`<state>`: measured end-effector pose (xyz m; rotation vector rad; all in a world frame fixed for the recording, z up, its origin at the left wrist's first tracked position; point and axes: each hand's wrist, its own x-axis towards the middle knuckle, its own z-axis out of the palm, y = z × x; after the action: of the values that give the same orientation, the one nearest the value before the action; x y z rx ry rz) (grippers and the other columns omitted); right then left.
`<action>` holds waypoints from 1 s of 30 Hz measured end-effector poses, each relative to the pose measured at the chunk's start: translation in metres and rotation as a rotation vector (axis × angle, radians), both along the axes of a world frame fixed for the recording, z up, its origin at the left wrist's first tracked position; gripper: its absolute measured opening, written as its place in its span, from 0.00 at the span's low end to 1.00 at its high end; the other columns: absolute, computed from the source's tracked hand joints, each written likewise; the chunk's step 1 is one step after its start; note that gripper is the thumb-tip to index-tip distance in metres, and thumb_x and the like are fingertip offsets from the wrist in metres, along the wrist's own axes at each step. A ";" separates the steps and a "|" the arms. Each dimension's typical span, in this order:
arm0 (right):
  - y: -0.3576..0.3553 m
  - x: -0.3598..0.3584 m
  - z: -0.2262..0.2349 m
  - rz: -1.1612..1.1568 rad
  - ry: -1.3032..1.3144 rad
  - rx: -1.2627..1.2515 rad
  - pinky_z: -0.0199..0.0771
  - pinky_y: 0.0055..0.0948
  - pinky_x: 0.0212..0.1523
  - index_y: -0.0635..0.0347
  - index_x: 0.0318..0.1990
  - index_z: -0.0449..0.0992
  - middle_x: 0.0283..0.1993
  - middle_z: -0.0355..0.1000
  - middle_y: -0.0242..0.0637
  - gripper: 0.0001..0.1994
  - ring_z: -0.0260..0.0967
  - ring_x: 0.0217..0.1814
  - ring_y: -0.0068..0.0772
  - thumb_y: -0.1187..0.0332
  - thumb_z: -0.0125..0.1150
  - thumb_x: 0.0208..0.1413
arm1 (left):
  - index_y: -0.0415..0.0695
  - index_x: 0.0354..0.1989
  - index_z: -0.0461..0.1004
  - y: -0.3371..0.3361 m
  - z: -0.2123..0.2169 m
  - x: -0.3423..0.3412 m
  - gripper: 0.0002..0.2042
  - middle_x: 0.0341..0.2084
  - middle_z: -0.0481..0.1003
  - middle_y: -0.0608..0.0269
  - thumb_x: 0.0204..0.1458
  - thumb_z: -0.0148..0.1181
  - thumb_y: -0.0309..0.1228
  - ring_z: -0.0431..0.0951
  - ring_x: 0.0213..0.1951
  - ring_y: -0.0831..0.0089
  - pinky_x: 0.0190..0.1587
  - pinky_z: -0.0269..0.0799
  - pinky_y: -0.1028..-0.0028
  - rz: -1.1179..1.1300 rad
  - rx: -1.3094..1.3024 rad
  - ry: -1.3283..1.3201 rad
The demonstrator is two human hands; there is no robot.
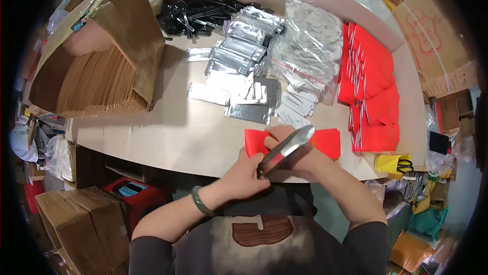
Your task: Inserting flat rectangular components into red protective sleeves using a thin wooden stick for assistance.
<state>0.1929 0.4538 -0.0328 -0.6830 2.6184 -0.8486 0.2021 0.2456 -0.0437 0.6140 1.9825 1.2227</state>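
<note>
A red paper envelope point(328, 144) lies across the near table edge in front of me, its left end by my left thumb. My right hand point(301, 159) is closed on the envelope's middle, with fingers curled over it. Slanting in front of both hands is a long, flat, black and silver piece point(287, 150) with a rounded shiny tip; its exact kind does not show. My left hand point(245, 173) is closed around the lower dark end of this piece. Beyond my hands lie white slips point(297, 106) and silver flat packets point(249, 112).
An open carton point(145, 41) of upright brown cardboard pieces stands at left. Black shiny utensils point(195, 13) are heaped at the back. A clear bag point(307, 36) of white slips lies centre right, beside stacked red envelopes point(376, 97). Yellow-handled scissors point(392, 164) are at the right edge.
</note>
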 end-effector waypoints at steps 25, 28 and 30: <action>0.032 0.018 -0.021 0.065 0.174 0.028 0.64 0.49 0.59 0.61 0.39 0.70 0.59 0.65 0.51 0.20 0.60 0.62 0.56 0.56 0.65 0.47 | 0.40 0.36 0.69 0.017 -0.018 0.001 0.15 0.51 0.63 0.35 0.39 0.65 0.30 0.67 0.51 0.43 0.50 0.69 0.62 0.055 0.287 0.206; 0.012 0.012 0.021 0.099 0.425 0.262 0.67 0.48 0.57 0.64 0.40 0.71 0.58 0.66 0.52 0.26 0.61 0.63 0.55 0.48 0.69 0.47 | 0.40 0.36 0.69 -0.031 -0.022 -0.025 0.14 0.40 0.72 0.47 0.41 0.65 0.29 0.75 0.38 0.53 0.39 0.71 0.65 0.167 0.134 -0.331; 0.001 0.022 0.023 -0.249 0.295 0.144 0.73 0.46 0.42 0.63 0.38 0.72 0.43 0.74 0.50 0.24 0.71 0.48 0.54 0.48 0.66 0.50 | 0.40 0.37 0.69 -0.058 0.002 -0.036 0.15 0.30 0.73 0.54 0.41 0.65 0.28 0.74 0.28 0.56 0.32 0.70 0.65 0.346 -0.321 0.218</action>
<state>0.2150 0.4550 -0.0097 -0.4803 3.0433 -0.6552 0.1657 0.1876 -0.0413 0.2572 2.4806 1.0281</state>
